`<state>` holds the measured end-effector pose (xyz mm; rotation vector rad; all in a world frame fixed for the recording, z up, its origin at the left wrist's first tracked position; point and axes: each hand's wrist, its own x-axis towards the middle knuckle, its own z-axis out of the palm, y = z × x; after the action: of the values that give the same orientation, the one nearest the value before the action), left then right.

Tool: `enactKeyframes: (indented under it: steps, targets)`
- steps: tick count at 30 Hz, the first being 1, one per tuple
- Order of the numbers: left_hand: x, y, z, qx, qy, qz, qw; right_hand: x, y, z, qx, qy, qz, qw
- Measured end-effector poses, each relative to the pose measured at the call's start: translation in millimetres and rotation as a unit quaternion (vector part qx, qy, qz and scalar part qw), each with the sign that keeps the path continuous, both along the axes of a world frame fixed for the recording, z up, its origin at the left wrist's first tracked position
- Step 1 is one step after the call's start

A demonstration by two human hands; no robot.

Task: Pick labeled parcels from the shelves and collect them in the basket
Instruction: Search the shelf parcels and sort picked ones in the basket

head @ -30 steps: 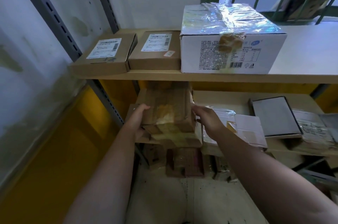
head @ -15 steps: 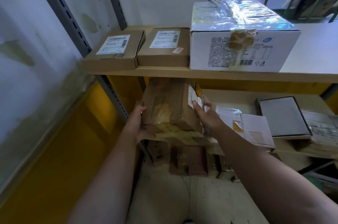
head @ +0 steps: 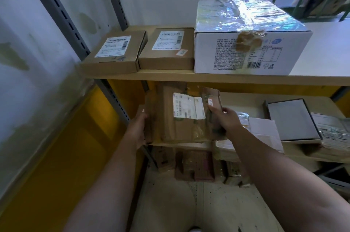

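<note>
Both hands on one brown parcel (head: pixel 181 118), held at the left end of the middle shelf (head: pixel 244 103), just under the top shelf (head: pixel 208 78). Left hand (head: pixel 139 127) grips its left edge and right hand (head: pixel 226 120) grips its right edge, fingers (head: pixel 217 110) curled round the side with the thumb on top. The parcel faces me with its white label (head: pixel 188 107) up, the print too blurred to read. Can't tell if its lower edge touches the shelf lip. The top shelf has two small brown boxes (head: pixel 115 55) (head: pixel 167 49) with labels, side by side, and a big white box (head: pixel 250 42) with shiny tape just right of them. The middle shelf has white packets (head: pixel 265 129) just beside my right hand and a flat grey box (head: pixel 291 120) further right. More brown parcels (head: pixel 195 165) sit low down under the held one.
</note>
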<state>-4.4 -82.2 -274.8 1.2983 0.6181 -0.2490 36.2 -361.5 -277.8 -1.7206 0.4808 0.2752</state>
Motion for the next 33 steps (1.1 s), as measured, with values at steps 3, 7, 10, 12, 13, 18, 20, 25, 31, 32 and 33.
enactKeyframes:
  steps: [3,7,10,12,13,18,20,25,31,32,33]
  targets:
    - [3.5,-2.4,-3.1,0.031,-0.006,-0.046,0.998,2.2,-1.8,1.8,-0.015,-0.026,0.012,0.999]
    - [5.1,-1.8,-6.7,0.038,-0.023,-0.063,0.997,2.4,-3.3,0.3,-0.010,-0.050,0.006,0.999]
    - [4.6,-3.9,-4.2,0.037,-0.030,-0.063,0.997,0.3,-4.7,-1.9,-0.008,-0.054,0.005,0.998]
    - [10.0,0.3,-10.9,0.041,-0.022,-0.042,0.998,-1.7,-4.2,-3.8,0.004,-0.047,-0.006,0.999]
    - [17.7,7.1,-23.6,0.036,-0.011,-0.022,0.999,-2.3,-4.3,-5.6,0.018,-0.039,-0.012,0.999]
    - [24.7,1.5,-16.5,0.047,-0.017,-0.031,0.998,-2.7,-2.6,-13.6,0.098,0.006,-0.026,0.995]
    - [28.4,-1.9,-9.8,0.057,-0.020,-0.066,0.996,-2.0,-0.2,-12.9,0.116,0.017,-0.020,0.993]
    - [42.8,0.6,9.0,0.165,-0.004,-0.142,0.976,-6.0,-12.0,-7.9,0.113,0.016,-0.016,0.993]
    - [76.6,-8.3,33.6,0.324,-0.068,-0.230,0.915,-7.9,-23.8,-4.4,0.141,0.024,0.026,0.989]
    - [83.5,-8.8,34.5,0.346,-0.078,-0.238,0.904,-8.2,-22.8,-3.2,0.151,0.023,0.021,0.988]
    - [88.8,-10.0,38.8,0.362,-0.080,-0.243,0.896,-8.5,-20.3,-2.5,0.159,0.021,0.014,0.987]
